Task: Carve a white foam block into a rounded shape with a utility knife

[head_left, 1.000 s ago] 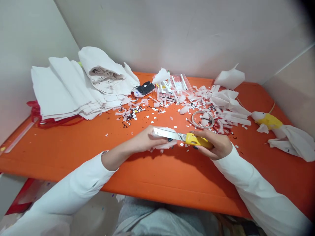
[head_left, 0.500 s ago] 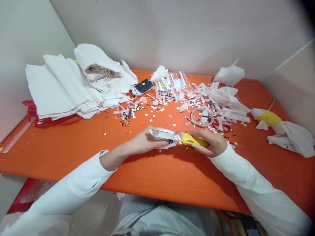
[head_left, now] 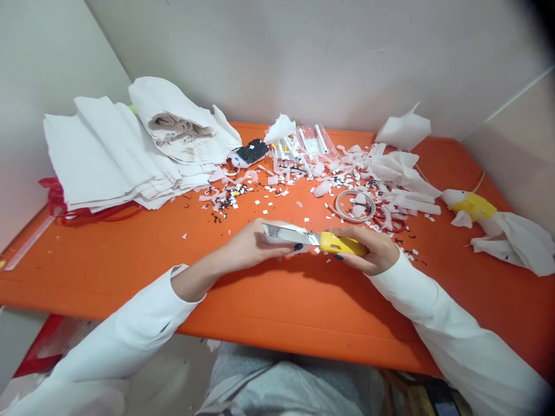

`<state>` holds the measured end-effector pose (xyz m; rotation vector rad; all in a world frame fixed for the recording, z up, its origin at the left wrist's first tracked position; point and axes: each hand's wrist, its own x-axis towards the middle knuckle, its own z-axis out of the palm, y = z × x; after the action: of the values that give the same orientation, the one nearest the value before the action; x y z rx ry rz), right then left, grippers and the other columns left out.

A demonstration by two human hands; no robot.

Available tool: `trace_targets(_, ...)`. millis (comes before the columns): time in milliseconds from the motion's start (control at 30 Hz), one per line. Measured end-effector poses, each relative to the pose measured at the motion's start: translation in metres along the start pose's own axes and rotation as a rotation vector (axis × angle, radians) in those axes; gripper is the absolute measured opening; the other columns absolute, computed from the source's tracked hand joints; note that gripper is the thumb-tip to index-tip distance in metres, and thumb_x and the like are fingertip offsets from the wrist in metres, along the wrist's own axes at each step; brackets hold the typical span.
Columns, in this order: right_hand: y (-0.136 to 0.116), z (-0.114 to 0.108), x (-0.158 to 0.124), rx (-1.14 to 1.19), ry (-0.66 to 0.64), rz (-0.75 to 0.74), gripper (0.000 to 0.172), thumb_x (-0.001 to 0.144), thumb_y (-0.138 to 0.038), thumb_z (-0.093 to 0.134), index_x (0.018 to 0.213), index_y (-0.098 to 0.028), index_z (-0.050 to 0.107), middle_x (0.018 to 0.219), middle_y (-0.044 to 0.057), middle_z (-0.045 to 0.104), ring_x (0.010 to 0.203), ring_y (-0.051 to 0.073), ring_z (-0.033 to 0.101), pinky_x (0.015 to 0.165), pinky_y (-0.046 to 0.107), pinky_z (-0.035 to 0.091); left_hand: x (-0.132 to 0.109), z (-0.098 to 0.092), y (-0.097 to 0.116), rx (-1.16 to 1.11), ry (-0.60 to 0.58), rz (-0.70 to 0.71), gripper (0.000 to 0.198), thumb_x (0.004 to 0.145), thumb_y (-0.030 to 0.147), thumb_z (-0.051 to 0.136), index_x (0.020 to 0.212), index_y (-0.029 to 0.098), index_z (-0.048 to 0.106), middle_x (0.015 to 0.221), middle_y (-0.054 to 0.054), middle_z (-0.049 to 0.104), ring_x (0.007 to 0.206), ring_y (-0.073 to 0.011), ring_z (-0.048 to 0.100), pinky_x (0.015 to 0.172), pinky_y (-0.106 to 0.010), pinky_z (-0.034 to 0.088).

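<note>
Grips the yellow utility knife (head_left: 336, 244) level just above the middle of the orange table (head_left: 130, 254), with the right hand (head_left: 370, 254) wrapped shut round the handle and the left hand (head_left: 247, 248) pinched closed on the far end of the long bare blade (head_left: 284, 233). Looks light and rigid, yet thin and sharp along the steel, so best taken by the plastic handle, never the edge. Leaves bare tabletop beneath and towards the near edge, with paper scraps (head_left: 347, 173) and a tape ring (head_left: 356, 206) just behind and a stack of white sheets (head_left: 104, 156) well apart at the left.
</note>
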<state>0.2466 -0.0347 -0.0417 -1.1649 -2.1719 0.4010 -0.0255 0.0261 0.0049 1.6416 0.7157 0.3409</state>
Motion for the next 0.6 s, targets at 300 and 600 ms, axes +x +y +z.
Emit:
trace_targets(300, -0.0071, 0.0002, 0.0023, 0.046, 0.003, 0.054, 0.033, 0.089, -0.040, 0.056, 0.113, -0.019, 0.064, 0.096, 0.011, 0.075, 0.075, 0.019, 0.071, 0.064, 0.025, 0.053, -0.0027, -0.0038, 0.0066, 0.137, 0.055, 0.034, 0.029, 0.081, 0.035, 0.065, 0.104, 0.018, 0.073, 0.107, -0.007, 0.073, 0.093, -0.0204, 0.066, 0.082, -0.028, 0.051)
trace_targets(600, -0.0053, 0.0048, 0.0032, 0.068, 0.043, 0.013, 0.034, 0.089, -0.043, 0.056, 0.113, -0.021, 0.064, 0.099, 0.010, 0.074, 0.077, 0.020, 0.071, 0.067, 0.026, 0.054, -0.0029, -0.0060, 0.0038, 0.114, 0.020, 0.054, 0.032, 0.083, 0.038, 0.063, 0.106, 0.017, 0.072, 0.095, -0.008, 0.074, 0.078, -0.0165, 0.066, 0.070, -0.023, 0.050)
